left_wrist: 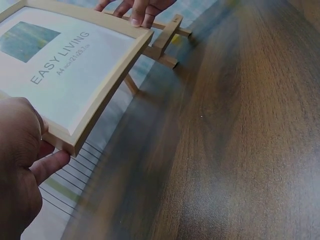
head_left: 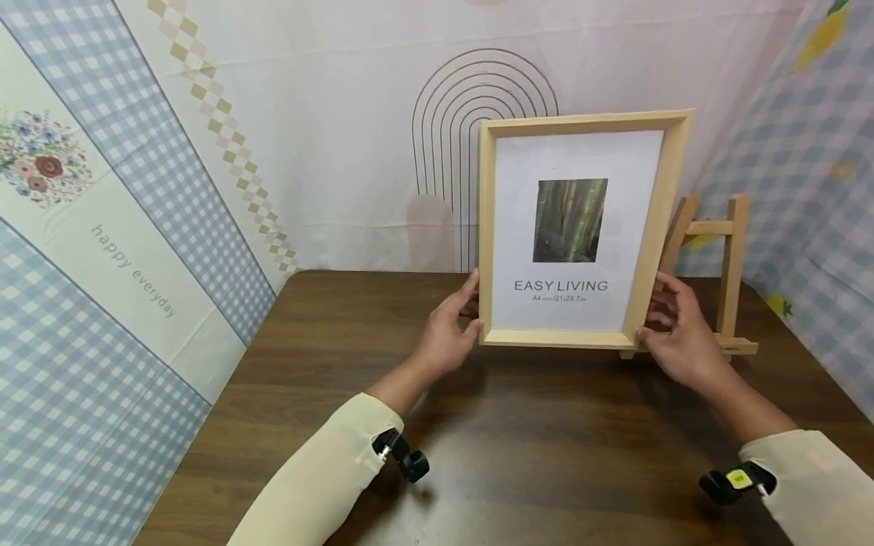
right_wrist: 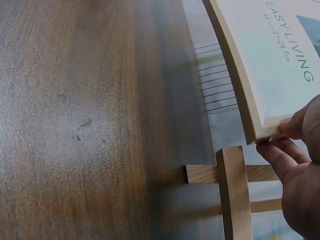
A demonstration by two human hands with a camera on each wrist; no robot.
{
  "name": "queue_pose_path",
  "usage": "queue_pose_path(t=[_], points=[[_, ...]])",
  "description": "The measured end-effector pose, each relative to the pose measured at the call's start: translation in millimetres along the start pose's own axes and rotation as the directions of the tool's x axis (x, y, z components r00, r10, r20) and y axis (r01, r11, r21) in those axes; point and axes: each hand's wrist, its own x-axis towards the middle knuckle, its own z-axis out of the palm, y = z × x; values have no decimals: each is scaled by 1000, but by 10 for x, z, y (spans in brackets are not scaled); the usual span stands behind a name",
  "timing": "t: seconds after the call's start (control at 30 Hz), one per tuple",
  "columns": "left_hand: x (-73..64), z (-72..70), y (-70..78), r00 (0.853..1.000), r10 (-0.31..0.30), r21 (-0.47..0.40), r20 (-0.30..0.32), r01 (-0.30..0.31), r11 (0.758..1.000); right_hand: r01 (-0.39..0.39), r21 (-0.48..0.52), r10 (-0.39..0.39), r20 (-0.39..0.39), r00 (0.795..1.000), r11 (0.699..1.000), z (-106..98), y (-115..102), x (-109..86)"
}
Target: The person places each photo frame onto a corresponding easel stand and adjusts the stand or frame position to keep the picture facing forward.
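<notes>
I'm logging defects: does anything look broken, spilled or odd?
Nothing looks broken or spilled. The picture frame, held between left hand and right hand, looks intact, as does the easel where visible. Only small dark marks on the table seem odd, possibly dirt.

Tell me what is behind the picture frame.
In the head view, part of a wooden easel and a wall cloth with printed arches show behind the picture frame. It covers parts of both; anything wholly behind it is hidden.

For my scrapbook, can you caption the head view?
Left hand and right hand hold a framed picture, partly hiding a wooden easel.
</notes>
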Motion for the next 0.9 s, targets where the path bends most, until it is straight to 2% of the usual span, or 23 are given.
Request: queue_pose_path(t=[0.13, 0.33, 0.53, 0.9], points=[[-14, 5, 0, 1000, -3, 1, 16, 3, 1000, 0, -14, 0, 1, 1000, 1000, -1, -19, -34], [18, -8, -6, 1000, 11, 17, -1, -11, 1000, 22, -8, -23, -16, 1000, 1000, 8, -40, -26], [38, -12, -8, 1000, 6, 28, 12, -6, 1000, 24, -8, -24, -18, 1000, 1000, 12, -44, -18], [90, 17, 12, 1000, 23, 25, 7, -23, 999, -14, -16, 14, -27, 1000, 1000, -18, -32, -2]])
